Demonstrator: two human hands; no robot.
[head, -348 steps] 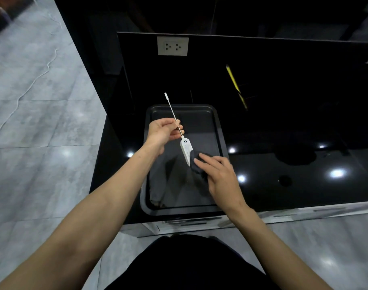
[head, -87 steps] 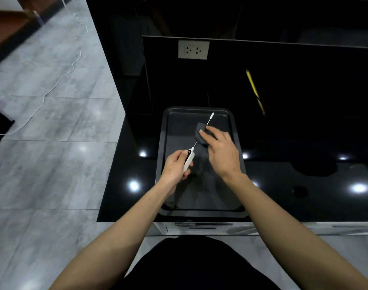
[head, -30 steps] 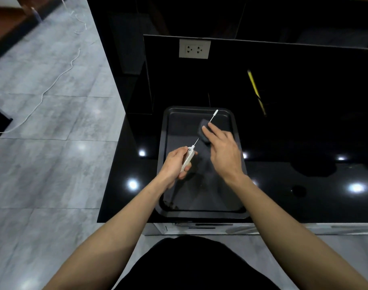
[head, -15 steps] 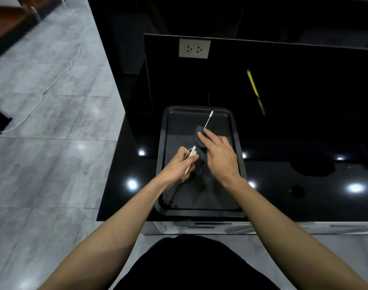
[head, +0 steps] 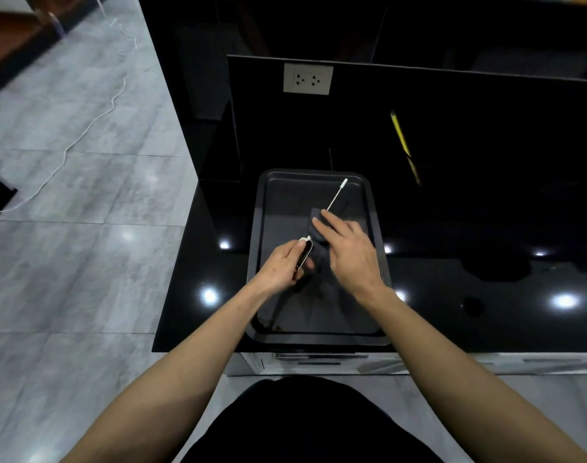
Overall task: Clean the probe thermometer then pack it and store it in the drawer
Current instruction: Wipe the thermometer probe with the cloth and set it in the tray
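The white probe thermometer (head: 336,195) is held over the dark baking tray (head: 372,208). My left hand (head: 282,265) grips its flat white body, and the thin probe points up and to the right, with a white cap on its tip. My right hand (head: 347,248) pinches a dark grey cloth (head: 317,225) around the lower part of the probe, just above the body. The stretch of the probe inside the cloth is hidden.
The tray sits at the left end of a glossy black countertop (head: 486,295). A black back panel carries a white wall socket (head: 307,78). A yellow pencil-like streak (head: 400,133) shows on the panel. White drawer fronts (head: 319,360) lie below the counter edge. Grey floor tiles lie to the left.
Over the last second my right hand slid the cloth down the probe toward the body. The probe's tip is bare now. My left hand kept its grip and turned the body slightly.
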